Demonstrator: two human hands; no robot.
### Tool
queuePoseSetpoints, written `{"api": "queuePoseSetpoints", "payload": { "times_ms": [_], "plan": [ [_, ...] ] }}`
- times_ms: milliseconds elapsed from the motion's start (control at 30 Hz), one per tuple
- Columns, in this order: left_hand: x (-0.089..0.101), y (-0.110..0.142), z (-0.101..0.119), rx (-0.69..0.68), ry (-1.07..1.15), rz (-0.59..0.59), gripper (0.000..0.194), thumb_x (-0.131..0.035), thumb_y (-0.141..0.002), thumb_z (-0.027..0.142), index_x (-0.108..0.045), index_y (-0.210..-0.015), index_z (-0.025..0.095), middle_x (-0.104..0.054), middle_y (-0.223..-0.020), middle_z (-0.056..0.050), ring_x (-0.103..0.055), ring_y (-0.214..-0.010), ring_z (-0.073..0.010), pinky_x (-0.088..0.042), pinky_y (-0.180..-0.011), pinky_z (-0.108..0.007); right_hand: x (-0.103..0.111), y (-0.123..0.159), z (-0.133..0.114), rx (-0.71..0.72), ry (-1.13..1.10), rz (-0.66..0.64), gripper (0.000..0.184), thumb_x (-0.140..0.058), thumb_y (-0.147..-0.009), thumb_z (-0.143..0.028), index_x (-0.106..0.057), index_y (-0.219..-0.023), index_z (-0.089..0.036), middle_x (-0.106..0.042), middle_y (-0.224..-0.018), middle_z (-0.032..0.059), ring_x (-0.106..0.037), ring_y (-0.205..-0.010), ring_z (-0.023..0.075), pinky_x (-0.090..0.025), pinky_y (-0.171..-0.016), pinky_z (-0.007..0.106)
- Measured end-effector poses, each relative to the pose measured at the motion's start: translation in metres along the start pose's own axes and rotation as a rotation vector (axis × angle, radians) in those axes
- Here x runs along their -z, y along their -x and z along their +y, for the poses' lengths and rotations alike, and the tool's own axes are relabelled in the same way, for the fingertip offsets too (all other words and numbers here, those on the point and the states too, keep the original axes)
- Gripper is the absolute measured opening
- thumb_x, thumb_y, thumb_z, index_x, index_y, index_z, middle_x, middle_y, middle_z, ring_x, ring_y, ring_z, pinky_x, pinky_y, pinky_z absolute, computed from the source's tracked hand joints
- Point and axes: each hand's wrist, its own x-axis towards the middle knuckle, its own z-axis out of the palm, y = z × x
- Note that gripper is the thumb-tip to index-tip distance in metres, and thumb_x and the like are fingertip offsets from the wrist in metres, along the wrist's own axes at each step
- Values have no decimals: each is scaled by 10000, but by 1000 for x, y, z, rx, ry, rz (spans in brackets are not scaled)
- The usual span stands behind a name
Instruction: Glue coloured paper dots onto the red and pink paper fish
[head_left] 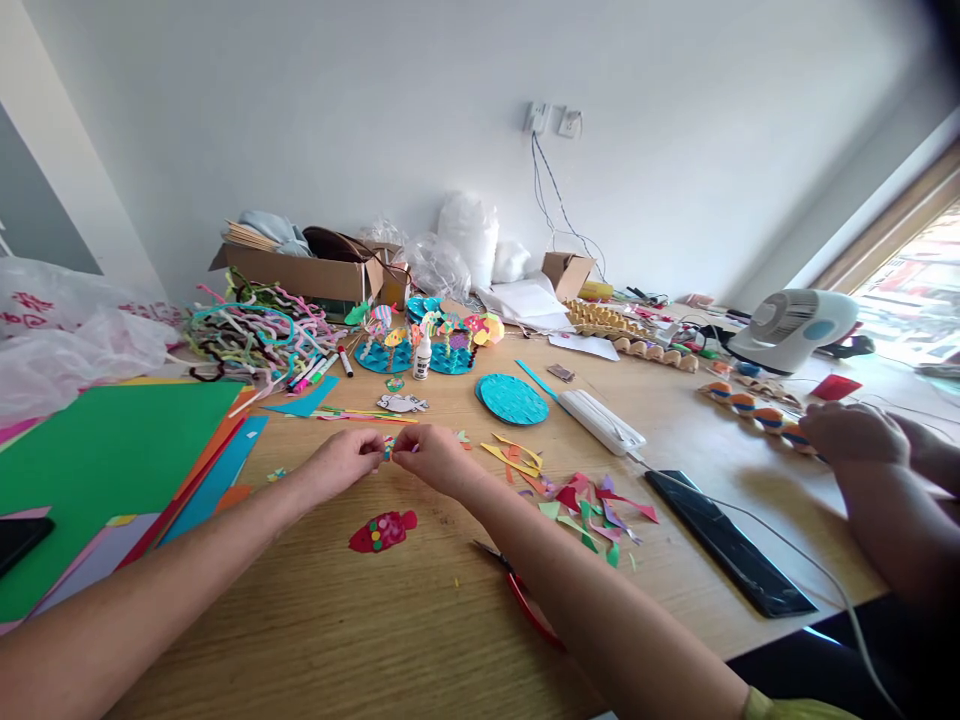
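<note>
Both hands meet above the middle of the table. My left hand (pixel 358 455) is closed, pinching one side of a small multicoloured paper piece (pixel 388 448). From the other side my right hand (pixel 433 458) pinches it too, so the fingers cover most of it. A red paper fish (pixel 382 532) with coloured dots lies flat just below the hands. Red-handled scissors (pixel 517 585) rest partly under my right forearm. Beyond the hands lie a grey-and-white paper fish (pixel 402 403) and a white glue bottle (pixel 422 355), which stands upright.
Coloured paper sheets (pixel 112 440) are stacked at the left. Paper scraps (pixel 592 510) lie right of my arm, near a white power strip (pixel 602 420) and its cable. Blue discs (pixel 514 400) lie farther back. Another person's hands (pixel 859 435) work at the right by a white fan (pixel 795 325).
</note>
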Motion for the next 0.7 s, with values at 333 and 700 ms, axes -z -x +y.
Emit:
{"api": "queuePoseSetpoints", "payload": {
  "times_ms": [333,700],
  "plan": [
    [1,0,4,-16,-79,18,89,-427,-605,257,-491,-589,196,-458,-545,40,-444,-577,-156,-287,-524,-240,-4,-7,1,38,-23,-13,80,-594,-722,-163,-671,-715,-183,-638,-684,-11,-512,-632,109,-316,-562,217],
    [-3,-2,2,-33,-97,6,68,-455,-626,253,-490,-607,197,-517,-596,28,-492,-625,-166,-347,-564,-243,-11,-9,11,-82,-248,-41,81,-573,-682,-136,-641,-661,-176,-553,-576,-52,-476,-555,82,-327,-506,186]
  ]
}}
